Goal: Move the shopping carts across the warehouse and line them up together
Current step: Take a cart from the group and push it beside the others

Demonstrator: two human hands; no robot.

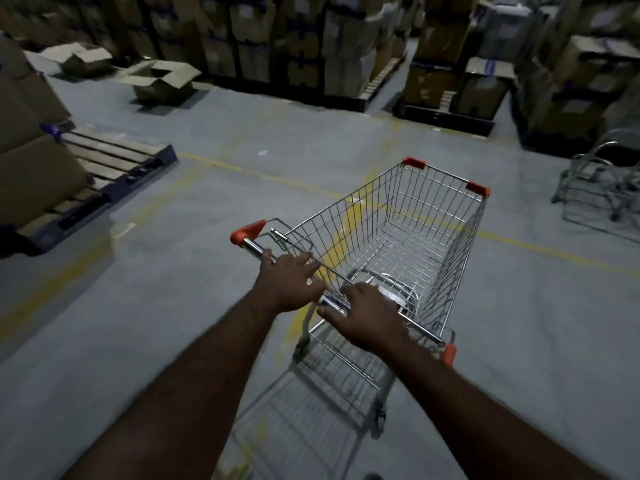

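Note:
A silver wire shopping cart point(391, 237) with orange corner caps stands in front of me on the grey floor, its basket empty and pointing away to the right. My left hand point(287, 282) lies over the chrome handle bar near its left end, fingers curled over the bar. My right hand point(363, 315) sits on the same bar a little to the right, fingers wrapped over it. Another wire cart point(599, 181) stands at the right edge, partly cut off and blurred.
A wooden pallet point(104, 168) with cardboard boxes point(31, 161) lies at the left. Two opened boxes point(159, 79) sit on the floor farther back. Stacked cartons on pallets point(446, 74) line the far side. Yellow floor lines point(540, 247) cross under the cart.

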